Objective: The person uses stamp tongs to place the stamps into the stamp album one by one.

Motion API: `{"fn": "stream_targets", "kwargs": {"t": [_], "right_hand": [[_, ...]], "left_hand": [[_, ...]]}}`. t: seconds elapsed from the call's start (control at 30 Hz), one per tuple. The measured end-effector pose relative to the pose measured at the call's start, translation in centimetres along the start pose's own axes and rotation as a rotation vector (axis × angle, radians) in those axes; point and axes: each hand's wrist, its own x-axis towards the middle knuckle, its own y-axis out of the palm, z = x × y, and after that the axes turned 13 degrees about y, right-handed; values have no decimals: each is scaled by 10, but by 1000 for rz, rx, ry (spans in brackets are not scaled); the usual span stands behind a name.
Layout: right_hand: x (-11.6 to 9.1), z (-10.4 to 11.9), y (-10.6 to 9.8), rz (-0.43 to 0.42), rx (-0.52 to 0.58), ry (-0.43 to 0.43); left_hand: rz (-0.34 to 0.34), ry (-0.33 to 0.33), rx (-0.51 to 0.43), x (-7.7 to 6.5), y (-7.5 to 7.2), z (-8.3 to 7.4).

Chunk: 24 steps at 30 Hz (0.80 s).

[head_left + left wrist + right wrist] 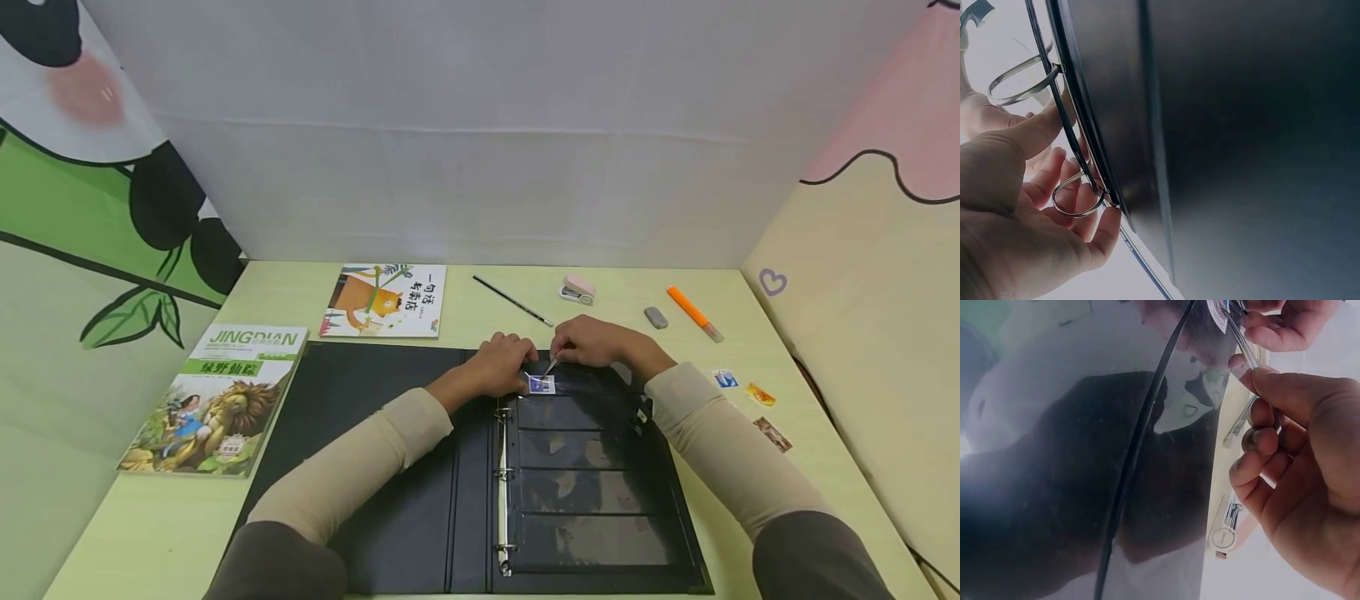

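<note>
A black ring-binder stamp album (375, 467) lies open, with a page of clear pockets (592, 492) on its right side. At the page's top left corner is a small blue-and-white stamp (543, 386). My right hand (592, 340) pinches metal tweezers (1241, 340), their tips at the stamp. My left hand (495, 365) holds the page's top inner corner beside the stamp, thumb near the stamp's left edge. Metal rings (1079, 212) show close to the left fingers in the left wrist view.
Three loose stamps, one a blue stamp (725, 378), lie right of the album. Behind it are a pencil (513, 301), a stapler (577, 289), an eraser (656, 317), an orange marker (693, 313) and a picture book (384, 301). A thicker book (213, 400) lies left.
</note>
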Motion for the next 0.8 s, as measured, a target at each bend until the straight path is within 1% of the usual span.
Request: {"fn": "stream_targets", "kwargs": {"t": [0.1, 0.2, 0.3, 0.4, 0.5, 0.6, 0.7, 0.8], "right_hand": [[0, 1, 0, -1, -5, -9], [0, 1, 0, 15, -12, 7], [-3, -3, -3, 32, -1, 48], [-13, -16, -7, -5, 6, 105], [-30, -34, -14, -49, 38, 185], [-52, -53, -19, -55, 95, 267], [-76, -73, -18, -55, 132, 322], [-101, -93, -15, -68, 141, 374]], "left_hand": [[5, -1, -1, 0, 0, 0], [7, -3, 2, 0, 0, 0], [1, 1, 0, 0, 0, 0], [-9, 19, 1, 0, 1, -1], [-12, 34, 4, 1, 1, -1], [-2, 34, 8, 0, 0, 0], [14, 24, 9, 0, 1, 2], [19, 23, 6, 0, 1, 3]]}}
